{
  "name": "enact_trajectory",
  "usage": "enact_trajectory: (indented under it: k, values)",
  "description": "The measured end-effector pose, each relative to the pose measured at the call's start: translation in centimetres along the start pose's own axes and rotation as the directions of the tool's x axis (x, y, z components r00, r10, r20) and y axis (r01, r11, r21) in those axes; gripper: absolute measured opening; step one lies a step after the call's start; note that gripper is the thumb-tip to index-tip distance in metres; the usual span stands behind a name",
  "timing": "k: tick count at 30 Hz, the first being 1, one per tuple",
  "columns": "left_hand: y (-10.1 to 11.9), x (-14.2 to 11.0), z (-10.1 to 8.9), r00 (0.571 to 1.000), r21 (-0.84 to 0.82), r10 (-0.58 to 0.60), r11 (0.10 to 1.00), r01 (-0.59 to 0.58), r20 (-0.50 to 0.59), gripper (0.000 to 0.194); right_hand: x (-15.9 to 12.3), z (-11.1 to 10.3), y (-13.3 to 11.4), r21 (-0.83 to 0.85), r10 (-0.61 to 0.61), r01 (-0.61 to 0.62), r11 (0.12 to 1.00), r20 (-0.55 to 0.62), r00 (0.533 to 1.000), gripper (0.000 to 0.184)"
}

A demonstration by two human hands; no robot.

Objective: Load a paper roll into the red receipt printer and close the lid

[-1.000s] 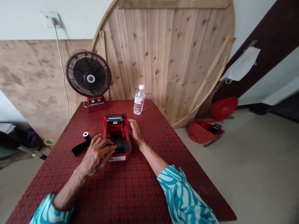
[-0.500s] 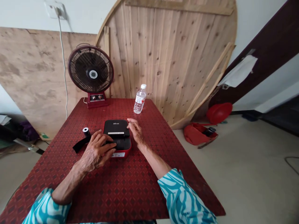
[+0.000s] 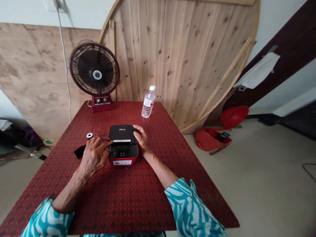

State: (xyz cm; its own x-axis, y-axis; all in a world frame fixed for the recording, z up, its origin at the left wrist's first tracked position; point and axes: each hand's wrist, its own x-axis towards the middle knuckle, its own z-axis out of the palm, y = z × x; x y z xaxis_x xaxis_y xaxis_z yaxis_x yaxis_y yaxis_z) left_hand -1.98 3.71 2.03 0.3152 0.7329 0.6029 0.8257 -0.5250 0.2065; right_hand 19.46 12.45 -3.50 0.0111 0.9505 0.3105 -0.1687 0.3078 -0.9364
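A small black-and-red label printer (image 3: pixel 122 133) sits on the table, with a white sticker on its red front. Behind its front panel with small buttons is a dark slot, edged by a pale strip. My right hand (image 3: pixel 142 141) grips the printer's right side, thumb and fingertips at the lid's edge. At the left side is my left hand (image 3: pixel 95 153), open, its index finger stretched to the lid's front left corner. Just behind that hand stands a small white-ended roll (image 3: pixel 89 135), mostly hidden. A black flat strip (image 3: pixel 80 151) lies left of the hand.
A clear water bottle (image 3: pixel 148 102) stands behind the printer, and a dark red fan (image 3: pixel 95 72) at the table's (image 3: pixel 148 204) back left. Round wooden boards (image 3: pixel 177 59) lean on the wall. A red bag (image 3: pixel 209 140) lies on the floor to the right.
My left hand has drawn back leftward from over the printer's front panel, so the buttons now show. My right hand stays at the right side. The view has shifted slightly.
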Motion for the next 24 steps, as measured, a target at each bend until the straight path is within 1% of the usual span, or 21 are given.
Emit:
enact_trajectory:
  k: [3,8,10,12,13,14,15,17,18,19,21,24]
  values:
    - [0.1,-0.2,0.1,1.0,0.02,-0.005,1.0,0.005,0.021,0.04,0.0,-0.1,0.3,-0.031,-0.013,0.013,0.999,-0.002,1.0,0.033]
    - [0.3,-0.2,0.0,1.0,0.005,0.006,1.0,-0.006,0.028,0.037,-0.1,-0.2,0.5,-0.093,-0.075,0.075,0.993,0.001,0.997,0.031]
    - [0.3,-0.2,0.0,0.999,-0.054,-0.025,0.998,0.027,0.032,0.036,-0.3,-0.3,0.5,-0.092,-0.061,0.061,0.994,0.004,0.998,0.032]
    - [0.1,-0.3,0.0,0.993,-0.202,-0.107,0.972,0.116,0.055,0.034,-0.6,-0.3,0.7,-0.095,-0.031,0.031,0.995,0.005,1.0,0.034]
    - [0.0,-0.3,0.1,0.982,-0.296,-0.174,0.936,0.189,0.075,0.034,-0.7,-0.3,0.8,-0.101,-0.017,0.017,0.995,0.0,1.0,0.036]
    - [-0.1,-0.3,0.1,0.962,-0.387,-0.254,0.88,0.274,0.104,0.034,-0.8,-0.3,1.0,-0.108,-0.004,0.003,0.994,-0.009,1.0,0.038]
    - [-0.3,-0.3,0.1,0.93,-0.466,-0.339,0.806,0.365,0.143,0.035,-0.9,-0.3,1.1,-0.112,0.009,-0.011,0.994,-0.015,1.0,0.04]
    - [-0.5,-0.2,0.3,0.842,-0.569,-0.477,0.63,0.528,0.253,0.039,-1.1,-0.4,1.5,-0.102,0.041,-0.043,0.994,-0.025,0.999,0.044]
    - [-0.5,-0.1,0.4,0.798,-0.599,-0.514,0.545,0.587,0.315,0.044,-1.1,-0.4,1.6,-0.091,0.057,-0.059,0.994,-0.026,0.998,0.045]
    - [-0.6,0.1,0.5,0.762,-0.621,-0.528,0.467,0.629,0.375,0.048,-1.1,-0.4,1.7,-0.081,0.07,-0.072,0.994,-0.022,0.997,0.046]
    - [-0.6,0.4,0.7,0.711,-0.649,-0.53,0.344,0.679,0.463,0.056,-1.0,-0.3,1.9,-0.072,0.087,-0.088,0.993,-0.02,0.996,0.045]
    - [-0.6,0.8,0.9,0.658,-0.658,-0.531,0.227,0.718,0.534,0.064,-0.9,-0.3,2.1,-0.056,0.1,-0.102,0.993,-0.028,0.995,0.044]
